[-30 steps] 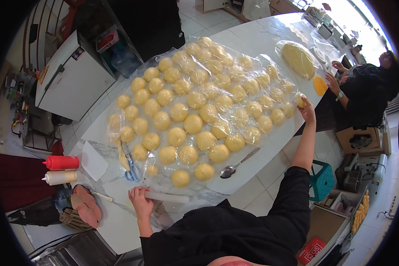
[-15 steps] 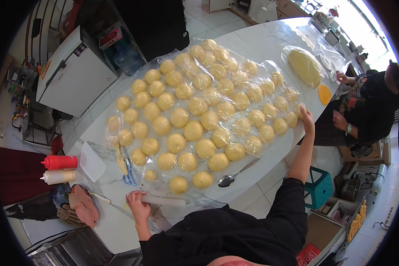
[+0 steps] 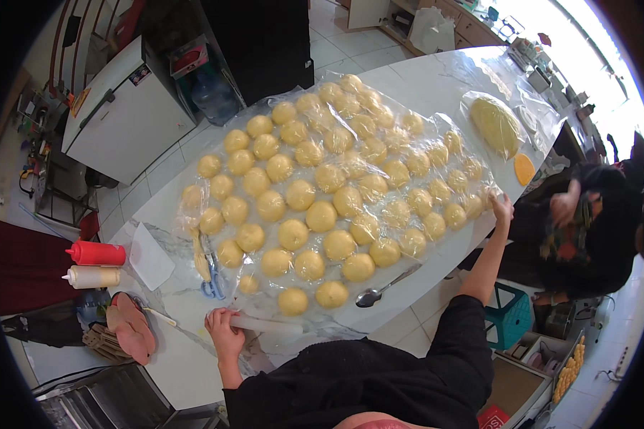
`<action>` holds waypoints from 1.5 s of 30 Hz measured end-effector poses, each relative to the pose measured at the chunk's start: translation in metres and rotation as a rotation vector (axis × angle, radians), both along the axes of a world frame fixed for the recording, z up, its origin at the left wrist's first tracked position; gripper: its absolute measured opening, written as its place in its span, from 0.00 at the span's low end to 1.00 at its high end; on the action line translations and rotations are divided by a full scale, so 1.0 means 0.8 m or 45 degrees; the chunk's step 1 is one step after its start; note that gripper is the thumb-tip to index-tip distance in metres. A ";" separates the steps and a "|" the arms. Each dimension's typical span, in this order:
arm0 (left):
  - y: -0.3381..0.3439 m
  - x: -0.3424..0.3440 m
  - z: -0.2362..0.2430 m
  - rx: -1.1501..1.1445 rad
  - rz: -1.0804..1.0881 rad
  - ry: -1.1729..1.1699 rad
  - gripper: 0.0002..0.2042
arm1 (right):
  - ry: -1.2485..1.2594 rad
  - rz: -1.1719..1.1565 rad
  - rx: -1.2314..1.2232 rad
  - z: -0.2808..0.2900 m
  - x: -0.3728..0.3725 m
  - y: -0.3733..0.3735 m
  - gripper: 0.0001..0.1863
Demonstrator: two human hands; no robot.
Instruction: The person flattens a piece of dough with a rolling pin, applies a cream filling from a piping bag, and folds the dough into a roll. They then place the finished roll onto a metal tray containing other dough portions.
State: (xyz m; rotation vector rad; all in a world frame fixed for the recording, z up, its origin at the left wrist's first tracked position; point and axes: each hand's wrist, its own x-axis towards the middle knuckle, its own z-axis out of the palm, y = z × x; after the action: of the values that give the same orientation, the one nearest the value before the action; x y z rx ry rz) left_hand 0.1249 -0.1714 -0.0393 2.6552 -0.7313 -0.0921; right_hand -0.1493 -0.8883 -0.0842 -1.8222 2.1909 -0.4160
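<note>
Rows of round yellow dough balls (image 3: 270, 205) lie on the marble table beneath a clear plastic sheet (image 3: 279, 230). At the right edge of that sheet, my right hand (image 3: 503, 209) is closed, its fingers pinching the plastic beside the last balls. My left hand (image 3: 225, 334) is at the near left of the table, fingers curled over the end of a pale rolling pin (image 3: 268, 326). Blue-handled scissors (image 3: 212, 286) lie just beyond it, partly under the sheet. A metal spoon (image 3: 369, 296) rests near the front edge of the table.
A large dough mass (image 3: 495, 127) under plastic and an orange scraper (image 3: 524, 170) sit at the table's far right. Another person (image 3: 587, 222) stands beyond the right side. Red and cream squeeze bottles (image 3: 96, 253) stand left, near a white board (image 3: 150, 257). A green stool (image 3: 506, 314) is below my right arm.
The whole view has shifted slightly. The other person has turned and moved nearer, with their hand off the far table end. Both my hands keep their places on the sheet and the rolling pin.
</note>
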 end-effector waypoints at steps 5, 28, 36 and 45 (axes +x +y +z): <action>0.002 0.000 -0.012 -0.010 0.003 -0.045 0.14 | -0.146 0.520 -0.731 0.103 0.102 0.055 0.32; 0.056 -0.017 -0.031 -0.162 0.114 -0.264 0.06 | 0.241 1.733 0.074 0.057 0.385 -0.009 0.36; 0.076 -0.019 -0.014 -0.127 0.350 -0.338 0.05 | -0.421 0.838 -0.170 0.155 0.308 -0.019 0.27; 0.085 -0.013 -0.033 -0.483 0.574 -0.379 0.05 | -2.230 0.929 0.512 0.267 0.157 0.027 0.16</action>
State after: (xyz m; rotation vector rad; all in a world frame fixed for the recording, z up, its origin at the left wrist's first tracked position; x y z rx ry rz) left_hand 0.1144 -0.1038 -0.0655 2.4139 -0.1865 0.5189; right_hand -0.0234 -0.8669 0.1293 -0.9911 0.3436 -0.8164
